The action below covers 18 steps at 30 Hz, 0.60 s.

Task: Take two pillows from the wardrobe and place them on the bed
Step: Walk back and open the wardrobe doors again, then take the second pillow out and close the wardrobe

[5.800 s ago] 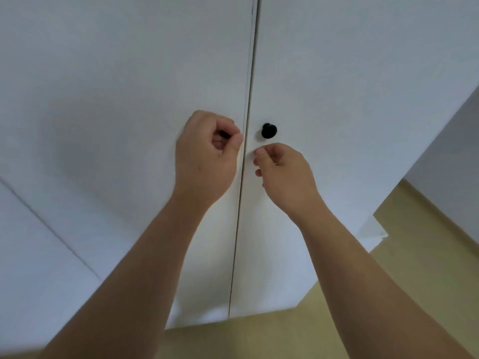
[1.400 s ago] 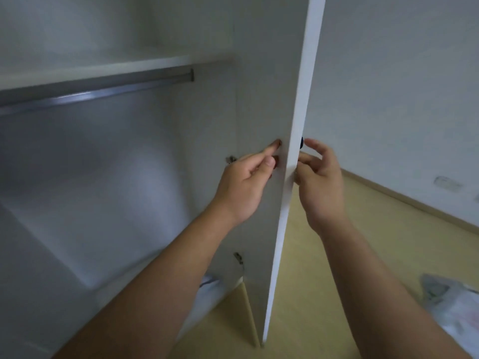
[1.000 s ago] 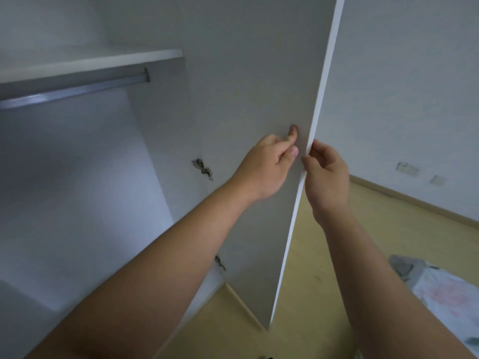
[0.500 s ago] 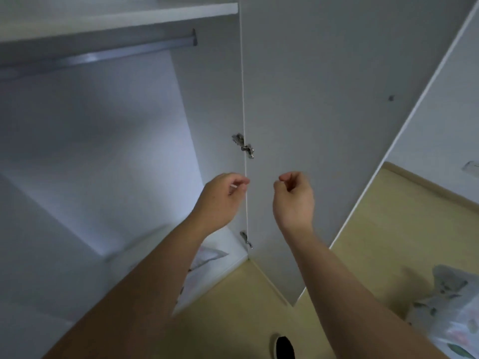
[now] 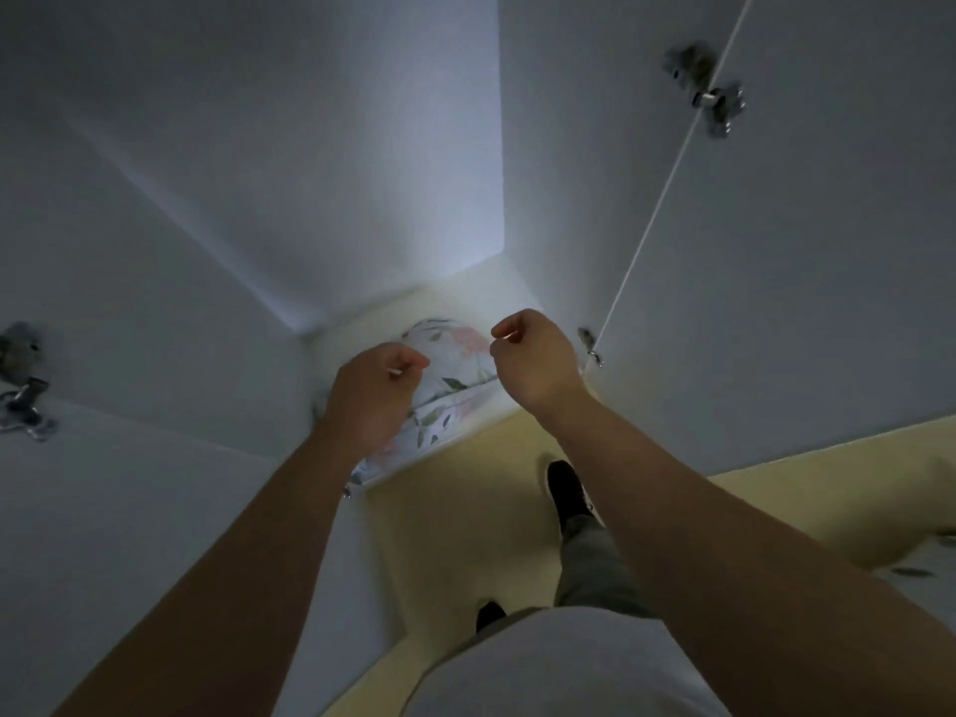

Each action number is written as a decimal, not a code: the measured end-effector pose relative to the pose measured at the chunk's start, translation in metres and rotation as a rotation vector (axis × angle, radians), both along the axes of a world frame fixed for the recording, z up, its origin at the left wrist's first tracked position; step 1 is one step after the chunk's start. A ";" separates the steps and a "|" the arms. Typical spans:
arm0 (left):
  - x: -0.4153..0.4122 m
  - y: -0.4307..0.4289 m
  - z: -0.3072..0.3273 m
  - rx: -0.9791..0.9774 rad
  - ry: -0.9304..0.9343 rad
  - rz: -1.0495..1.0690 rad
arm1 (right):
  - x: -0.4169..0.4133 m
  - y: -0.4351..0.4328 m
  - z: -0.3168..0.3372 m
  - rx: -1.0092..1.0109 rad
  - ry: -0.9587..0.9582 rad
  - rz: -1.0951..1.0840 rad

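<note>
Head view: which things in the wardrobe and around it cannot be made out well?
- Pillows, head view: the left hand covers part of them, so their number is unclear.
- Floral fabric, head view: cut off by the right edge.
- Upper door hinge, head view: blurred.

Wardrobe (image 5: pixel 310 173) panels: plain white, bluish-grey in shadow. Pillow (image 5: pixel 455 364): white ground, floral print with pink blooms and green leaves. Floor (image 5: pixel 465 535): pale yellow, unpatterned. Shoe (image 5: pixel 566 491): black. Trouser leg (image 5: pixel 595 566): grey. Hinge (image 5: pixel 711 90): silver metal.
</note>
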State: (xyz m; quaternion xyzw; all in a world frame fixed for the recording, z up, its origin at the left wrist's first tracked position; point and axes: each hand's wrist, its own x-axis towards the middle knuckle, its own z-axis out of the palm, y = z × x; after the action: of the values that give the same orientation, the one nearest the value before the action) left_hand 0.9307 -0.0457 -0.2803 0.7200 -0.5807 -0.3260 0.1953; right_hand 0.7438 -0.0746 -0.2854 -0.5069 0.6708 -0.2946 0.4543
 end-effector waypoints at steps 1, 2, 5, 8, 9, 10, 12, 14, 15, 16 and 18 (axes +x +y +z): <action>0.003 -0.005 -0.013 0.037 -0.002 0.006 | 0.006 -0.013 -0.014 0.027 0.011 0.023; 0.006 -0.011 -0.025 0.075 -0.018 0.006 | 0.011 -0.027 -0.027 0.060 0.022 0.050; 0.015 -0.038 -0.071 0.193 -0.070 0.081 | 0.028 -0.069 -0.084 0.148 0.040 0.145; 0.027 -0.067 -0.132 0.338 -0.054 0.243 | 0.044 -0.106 -0.156 0.300 0.076 0.199; 0.030 -0.073 -0.150 0.391 -0.052 0.284 | 0.046 -0.111 -0.180 0.350 0.099 0.202; 0.036 -0.079 -0.173 0.436 -0.042 0.319 | 0.049 -0.118 -0.200 0.410 0.134 0.219; 0.045 -0.088 -0.217 0.516 0.014 0.396 | 0.051 -0.134 -0.245 0.491 0.185 0.257; 0.054 -0.095 -0.265 0.593 0.084 0.478 | 0.053 -0.153 -0.291 0.572 0.216 0.270; 0.057 -0.098 -0.287 0.618 0.119 0.511 | 0.053 -0.162 -0.317 0.598 0.232 0.279; 0.059 -0.100 -0.309 0.626 0.141 0.538 | 0.054 -0.170 -0.338 0.622 0.275 0.294; 0.059 -0.109 -0.352 0.615 0.167 0.566 | 0.054 -0.188 -0.382 0.679 0.358 0.303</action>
State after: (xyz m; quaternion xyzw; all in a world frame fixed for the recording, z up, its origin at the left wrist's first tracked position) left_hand 0.9898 -0.1550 -0.6325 0.8468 -0.2181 -0.4748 0.0995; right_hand 0.7981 -0.2626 -0.6676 -0.4644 0.7163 0.1065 0.5098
